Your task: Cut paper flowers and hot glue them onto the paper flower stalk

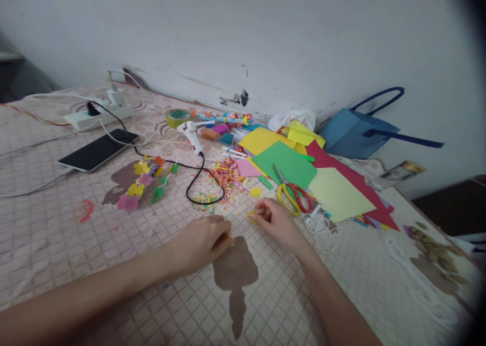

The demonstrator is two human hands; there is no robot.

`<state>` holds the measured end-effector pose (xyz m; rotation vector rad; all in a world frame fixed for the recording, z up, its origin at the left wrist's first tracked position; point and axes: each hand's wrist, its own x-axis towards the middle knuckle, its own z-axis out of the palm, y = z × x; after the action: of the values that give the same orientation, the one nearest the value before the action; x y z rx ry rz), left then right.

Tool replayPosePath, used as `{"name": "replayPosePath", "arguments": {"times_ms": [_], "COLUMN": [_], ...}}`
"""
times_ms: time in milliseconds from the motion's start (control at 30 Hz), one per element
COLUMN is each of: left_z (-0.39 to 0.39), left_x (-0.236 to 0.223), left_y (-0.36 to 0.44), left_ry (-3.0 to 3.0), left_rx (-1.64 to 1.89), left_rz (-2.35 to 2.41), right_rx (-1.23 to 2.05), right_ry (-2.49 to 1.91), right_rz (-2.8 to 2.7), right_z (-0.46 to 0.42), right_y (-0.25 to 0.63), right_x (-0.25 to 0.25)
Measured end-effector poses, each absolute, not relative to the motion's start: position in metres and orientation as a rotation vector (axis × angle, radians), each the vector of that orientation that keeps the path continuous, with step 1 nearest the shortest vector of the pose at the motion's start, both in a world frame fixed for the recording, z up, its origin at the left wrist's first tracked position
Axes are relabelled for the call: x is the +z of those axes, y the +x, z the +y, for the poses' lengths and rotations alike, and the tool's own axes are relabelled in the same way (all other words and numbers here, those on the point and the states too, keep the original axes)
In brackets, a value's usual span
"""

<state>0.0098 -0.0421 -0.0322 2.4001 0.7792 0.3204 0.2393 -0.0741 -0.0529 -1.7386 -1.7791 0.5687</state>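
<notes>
My left hand is closed low over the table, with a bit of yellow showing at its fingertips. To its right, my right hand pinches a small yellow paper piece between thumb and fingers. Whether the left hand's yellow bit is a separate piece I cannot tell. A yellow paper flower lies just beyond the right hand. Beside that hand rest scissors with yellow and red handles. Several colourful paper flowers lie joined in a cluster at the left.
A white glue gun with a black cord stands behind small paper scraps. Coloured sheets and a blue bag are at the right. A tablet and a power strip lie left, with cables across the table.
</notes>
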Motion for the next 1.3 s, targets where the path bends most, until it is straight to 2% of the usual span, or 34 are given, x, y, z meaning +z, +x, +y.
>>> {"name": "replayPosePath", "arguments": {"times_ms": [200, 733, 967, 1300], "left_z": [-0.040, -0.033, -0.036, -0.034], "left_x": [-0.041, -0.042, -0.042, -0.038], "left_y": [0.009, 0.012, 0.016, 0.016], "left_ry": [2.313, 2.158, 1.973, 1.957], "left_rx": [0.293, 0.663, 0.765, 0.840], "left_rz": [0.932, 0.915, 0.748, 0.687], "right_rx": [0.558, 0.621, 1.145, 1.288], "right_ry": [-1.793, -1.706, -1.382, -1.259], "right_rz": [-1.766, -1.734, -1.265, -1.122], "right_z": [-0.073, -0.072, -0.077, -0.087], "right_y": [0.240, 0.240, 0.210, 0.187], "right_x": [-0.059, -0.051, -0.045, -0.039]}}
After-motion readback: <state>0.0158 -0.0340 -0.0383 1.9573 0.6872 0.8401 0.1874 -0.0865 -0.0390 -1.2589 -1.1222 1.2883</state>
